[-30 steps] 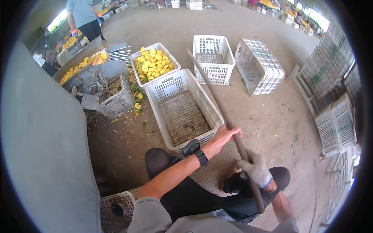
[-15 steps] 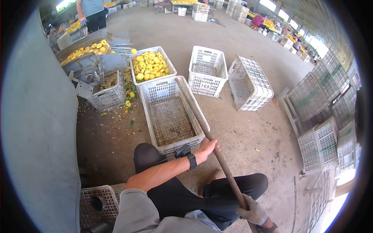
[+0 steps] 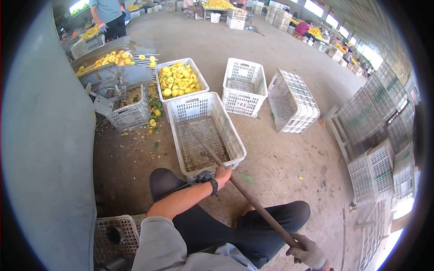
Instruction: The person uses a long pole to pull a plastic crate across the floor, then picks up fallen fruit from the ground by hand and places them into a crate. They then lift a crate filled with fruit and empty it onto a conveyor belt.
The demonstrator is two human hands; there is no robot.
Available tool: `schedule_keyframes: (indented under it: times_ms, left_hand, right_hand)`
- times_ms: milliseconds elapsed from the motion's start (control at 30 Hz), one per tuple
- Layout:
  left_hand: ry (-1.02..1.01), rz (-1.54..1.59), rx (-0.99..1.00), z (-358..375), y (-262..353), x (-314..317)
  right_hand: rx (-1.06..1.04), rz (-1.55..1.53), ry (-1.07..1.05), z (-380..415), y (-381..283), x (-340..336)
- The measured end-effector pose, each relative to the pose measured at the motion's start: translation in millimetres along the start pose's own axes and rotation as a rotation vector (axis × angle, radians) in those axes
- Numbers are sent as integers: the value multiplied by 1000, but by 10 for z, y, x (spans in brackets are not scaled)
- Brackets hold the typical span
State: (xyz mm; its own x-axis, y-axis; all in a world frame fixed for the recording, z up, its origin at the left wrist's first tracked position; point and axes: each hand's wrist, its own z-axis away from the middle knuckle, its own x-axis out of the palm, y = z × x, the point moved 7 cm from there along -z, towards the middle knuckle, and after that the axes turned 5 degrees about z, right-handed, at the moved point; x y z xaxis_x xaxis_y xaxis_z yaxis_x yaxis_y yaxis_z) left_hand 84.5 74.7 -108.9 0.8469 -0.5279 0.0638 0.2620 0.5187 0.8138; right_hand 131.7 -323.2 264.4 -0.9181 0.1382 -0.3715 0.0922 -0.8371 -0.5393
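Note:
My bare left hand (image 3: 222, 176), a black watch on its wrist, is wrapped round the middle of a long brown pole (image 3: 262, 210). At the pole's near end, my gloved right hand (image 3: 308, 250) holds it, low on the right. The pole slants up and left, its far end overlapping the inside of a white plastic crate (image 3: 198, 172) in front of my knees. That crate has a dirty mesh floor. Right behind it stands a crate of halved yellow fruit (image 3: 179, 79).
A metal chute (image 3: 110, 70) with fruit halves stands at left, above a crate of scraps (image 3: 129, 115). Another upright crate (image 3: 244, 100) and a tipped crate (image 3: 294, 101) stand right of centre. Crate stacks (image 3: 370, 169) line the right side. A person (image 3: 108, 20) stands at upper left.
The pole's far end has swung left and down, from the crate's right rim to over its inside. My left hand has moved left with it; the right hand has shifted slightly right.

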Motion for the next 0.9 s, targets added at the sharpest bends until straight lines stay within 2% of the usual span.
schedule_keyframes:
  times_ms: [100,267,367,500,800,900]
  left_hand:
    - [-3,-92,57,-4,20,-72]
    - [27,-186,-32,85,-54,-174]
    - [3,-192,-26,78,-62,-174]
    - [11,-163,32,4,-130,-193]
    - [-80,-175,-21,2,-137,-188]
    - [-62,-224,53,-79,-182,-186]
  right_hand:
    - [-167,-248,98,-80,215,233]
    - [-102,-212,218,-186,409,494]
    - [-99,-268,218,-212,524,552]
    - [-67,-246,202,-123,359,527]
    - [-83,-240,192,-147,376,515]
    - [-82,-249,191,-185,455,509]
